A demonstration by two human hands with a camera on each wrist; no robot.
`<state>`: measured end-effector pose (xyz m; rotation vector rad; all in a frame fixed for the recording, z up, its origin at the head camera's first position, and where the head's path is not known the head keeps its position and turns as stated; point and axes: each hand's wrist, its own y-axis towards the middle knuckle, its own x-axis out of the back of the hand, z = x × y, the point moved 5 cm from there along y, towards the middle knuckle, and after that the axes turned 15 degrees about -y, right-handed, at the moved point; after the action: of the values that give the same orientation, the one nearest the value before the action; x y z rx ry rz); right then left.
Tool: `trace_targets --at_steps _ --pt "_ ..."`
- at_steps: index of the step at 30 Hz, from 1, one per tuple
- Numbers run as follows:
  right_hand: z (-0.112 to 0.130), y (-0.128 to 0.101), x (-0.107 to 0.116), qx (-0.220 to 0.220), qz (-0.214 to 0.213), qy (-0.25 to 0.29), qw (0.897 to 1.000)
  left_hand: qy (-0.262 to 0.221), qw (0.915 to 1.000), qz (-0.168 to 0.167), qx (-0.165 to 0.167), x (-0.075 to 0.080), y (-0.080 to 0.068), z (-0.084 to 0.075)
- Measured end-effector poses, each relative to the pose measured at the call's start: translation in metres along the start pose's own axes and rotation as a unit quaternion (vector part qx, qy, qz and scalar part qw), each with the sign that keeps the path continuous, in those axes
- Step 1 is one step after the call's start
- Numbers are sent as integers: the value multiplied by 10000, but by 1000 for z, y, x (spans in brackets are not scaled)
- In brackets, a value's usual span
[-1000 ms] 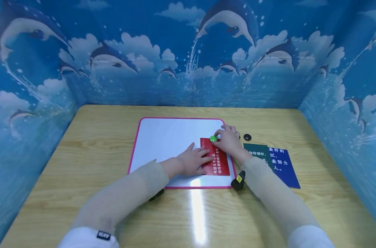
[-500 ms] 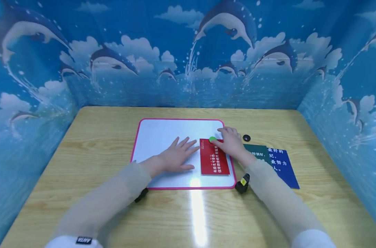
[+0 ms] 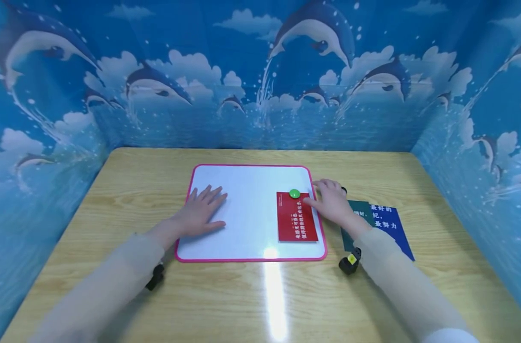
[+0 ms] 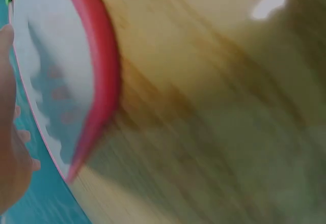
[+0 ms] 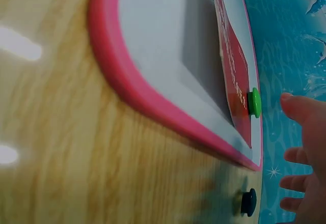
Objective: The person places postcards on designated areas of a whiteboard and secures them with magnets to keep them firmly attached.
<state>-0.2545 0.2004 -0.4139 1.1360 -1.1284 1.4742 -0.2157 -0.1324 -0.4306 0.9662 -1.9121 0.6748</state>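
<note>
A red card (image 3: 295,224) with white writing lies on the right part of a pink-rimmed whiteboard (image 3: 247,209). One round green magnet (image 3: 294,193) sits at the card's far edge; the right wrist view shows the magnet (image 5: 255,103) standing up from it, and the near part of the card (image 5: 232,71) raised off the board. My left hand (image 3: 199,213), fingers spread, is over the board's left side and casts a shadow on it. Beyond the board's right edge is my right hand (image 3: 332,206), fingers loosely extended, holding nothing, its thumb near the card.
To the right, a green card (image 3: 348,240) and a blue card (image 3: 393,228) overlap on the wooden table (image 3: 144,176). A black magnet (image 5: 248,202) stands beside the board, mostly behind my right hand in the head view. A dolphin-print curtain (image 3: 243,124) encloses the table.
My left hand has left the red card and moved left across the board. My right hand has let go of the green magnet and drawn back right; magnet and card stay put.
</note>
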Motion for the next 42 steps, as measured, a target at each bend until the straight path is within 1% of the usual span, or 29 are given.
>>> trace_targets --at_steps 3,9,15,19,23,29,35,42 --pt "-7 -6 1 -25 -16 -80 10000 -27 9999 -83 125 3 -7 9" --pt "-27 -17 -2 -100 -91 -232 9996 -58 9990 -64 448 4 -20 24" --pt "-50 -28 -4 -301 -50 -263 9992 -45 9971 -46 759 5 -29 36" --pt "-65 -35 -4 -517 17 -255 9983 -31 9961 -34 877 6 -33 40" --pt "-79 -41 -6 -787 88 -368 9962 -145 9947 -25 1014 7 -36 43" --pt "-94 -51 -9 -1363 424 -629 9878 -182 9940 -43 1073 7 -38 47" --pt "-99 -57 -11 -1639 727 -733 9811 -171 9937 -58 1109 7 -38 47" --pt "-98 -59 -12 -1751 769 -652 9794 -162 9927 49 1195 5 -37 47"
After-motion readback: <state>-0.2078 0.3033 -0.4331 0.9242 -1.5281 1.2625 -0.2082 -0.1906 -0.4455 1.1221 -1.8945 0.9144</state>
